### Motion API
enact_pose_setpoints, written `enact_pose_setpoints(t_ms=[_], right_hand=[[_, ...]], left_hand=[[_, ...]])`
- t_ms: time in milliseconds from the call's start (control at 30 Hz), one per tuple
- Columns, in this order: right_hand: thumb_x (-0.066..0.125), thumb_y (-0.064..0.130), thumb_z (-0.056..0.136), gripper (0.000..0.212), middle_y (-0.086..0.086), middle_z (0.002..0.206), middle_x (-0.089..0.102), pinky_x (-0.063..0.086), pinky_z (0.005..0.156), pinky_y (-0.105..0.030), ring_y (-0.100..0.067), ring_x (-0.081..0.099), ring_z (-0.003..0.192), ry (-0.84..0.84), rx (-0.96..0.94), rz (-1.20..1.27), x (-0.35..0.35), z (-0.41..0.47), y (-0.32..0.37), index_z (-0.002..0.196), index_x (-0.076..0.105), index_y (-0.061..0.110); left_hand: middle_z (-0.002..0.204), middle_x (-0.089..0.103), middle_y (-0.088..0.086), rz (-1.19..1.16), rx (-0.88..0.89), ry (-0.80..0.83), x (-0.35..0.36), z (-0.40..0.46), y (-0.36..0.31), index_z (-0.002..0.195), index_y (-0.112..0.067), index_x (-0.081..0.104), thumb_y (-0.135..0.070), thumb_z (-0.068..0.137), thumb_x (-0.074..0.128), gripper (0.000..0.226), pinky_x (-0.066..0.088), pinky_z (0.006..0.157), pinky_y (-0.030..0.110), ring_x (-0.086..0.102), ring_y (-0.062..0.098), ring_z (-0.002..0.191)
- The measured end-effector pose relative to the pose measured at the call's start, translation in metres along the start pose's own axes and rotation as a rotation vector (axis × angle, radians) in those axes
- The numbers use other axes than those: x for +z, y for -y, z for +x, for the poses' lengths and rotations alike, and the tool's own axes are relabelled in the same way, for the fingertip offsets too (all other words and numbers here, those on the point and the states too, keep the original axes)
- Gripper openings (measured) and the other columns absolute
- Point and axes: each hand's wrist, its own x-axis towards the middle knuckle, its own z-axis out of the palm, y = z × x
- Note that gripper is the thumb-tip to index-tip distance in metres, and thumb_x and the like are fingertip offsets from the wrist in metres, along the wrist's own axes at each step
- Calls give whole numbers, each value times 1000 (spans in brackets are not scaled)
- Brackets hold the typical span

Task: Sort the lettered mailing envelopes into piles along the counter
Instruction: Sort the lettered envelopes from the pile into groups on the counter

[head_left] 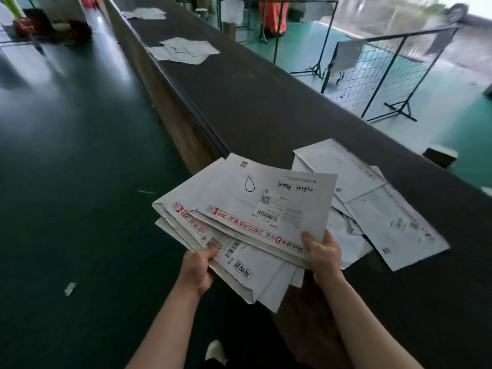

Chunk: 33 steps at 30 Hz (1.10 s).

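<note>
Long dark desk (pixel 266 107) runs beside a green floor (pixel 66 155). Left hand (pixel 197 270) grips the fanned envelope stack (pixel 221 235), fingers clamped on its lower edge; right hand (pixel 324 257) pinches the top envelope (pixel 266 201) marked "O". Loose pile (pixel 372 203) lies just right; two farther piles (pixel 186 50) (pixel 146 13) up the desk.

Glossy dark-green floor (pixel 66 155), wire-mesh barriers (pixel 378 73) beyond long counter (pixel 266 102)

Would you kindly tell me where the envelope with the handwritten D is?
In the head view, the D envelope tops the fanned stack held by both hands, its near-right corner pinched by the right hand.
</note>
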Motion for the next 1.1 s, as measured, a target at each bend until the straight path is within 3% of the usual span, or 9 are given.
enact_pose_setpoints(t_ms=[267, 333, 400, 467, 633, 733, 867, 1000, 1100], right_hand=[[67, 9, 97, 34, -18, 127, 66, 53, 98, -36, -28, 66, 105, -591, -35, 166, -62, 63, 35, 129, 58, 6], [66, 11, 98, 12, -26, 128, 64, 53, 96, -44, -37, 66, 104, -652, -3, 278, -81, 78, 41, 107, 58, 13], [61, 10, 100, 18, -22, 129, 65, 52, 94, -39, -32, 65, 105, -679, 18, 336, -98, 97, 49, 89, 52, 20], [64, 10, 95, 15, -10, 126, 67, 52, 97, -33, -22, 65, 107, -713, 23, 427, -113, 118, 60, 91, 57, 22], [73, 13, 92, 31, -3, 105, 70, 55, 97, -36, -14, 67, 85, -697, 2, 399, -146, 177, 75, 122, 66, 16], [68, 24, 95, 50, -23, 124, 65, 54, 74, -35, -14, 58, 71, -621, 60, 278, -158, 207, 69, 138, 53, 4], [79, 24, 87, 64, -13, 142, 54, 54, 96, -41, -29, 61, 116, -733, 262, 197, -153, 214, 38, 142, 47, 15], [70, 15, 94, 47, -9, 131, 60, 51, 95, -35, -24, 59, 116, -593, 147, 31, -119, 186, 19, 138, 54, 16], [70, 22, 95, 30, -2, 110, 68, 54, 91, -36, -19, 65, 102, -341, 45, -160, -84, 180, 25, 125, 66, 15]], left_hand=[[124, 70, 17, 223, -38, 142, 55, 72, -20, 134, -8, 58, 9, 97, 50, 41, 53, 99, 56, 67, 37, 114], [121, 70, 22, 313, -67, 125, 64, 81, -16, 124, -2, 62, 11, 97, 51, 32, 54, 96, 59, 68, 41, 110], [121, 68, 26, 416, -91, 123, 80, 87, -12, 121, 2, 63, 12, 96, 52, 29, 55, 94, 61, 68, 42, 107], [121, 69, 27, 484, -99, 143, 95, 92, -12, 120, 2, 64, 12, 95, 53, 29, 55, 92, 63, 69, 43, 106], [119, 70, 25, 487, -116, 103, 121, 104, -12, 123, 3, 62, 12, 96, 53, 30, 55, 92, 63, 68, 44, 108], [107, 75, 17, 436, -106, 85, 132, 108, -11, 115, -4, 65, 12, 97, 51, 28, 64, 73, 49, 73, 34, 94], [106, 74, 17, 434, -131, 45, 142, 113, -8, 109, -6, 66, 11, 97, 51, 25, 64, 65, 45, 73, 33, 90], [112, 72, 19, 447, -138, 19, 147, 128, -13, 108, -7, 66, 12, 97, 51, 27, 59, 78, 53, 70, 37, 97], [107, 75, 15, 416, -118, 32, 141, 133, -25, 112, -7, 66, 12, 96, 52, 28, 63, 69, 47, 72, 36, 97]])
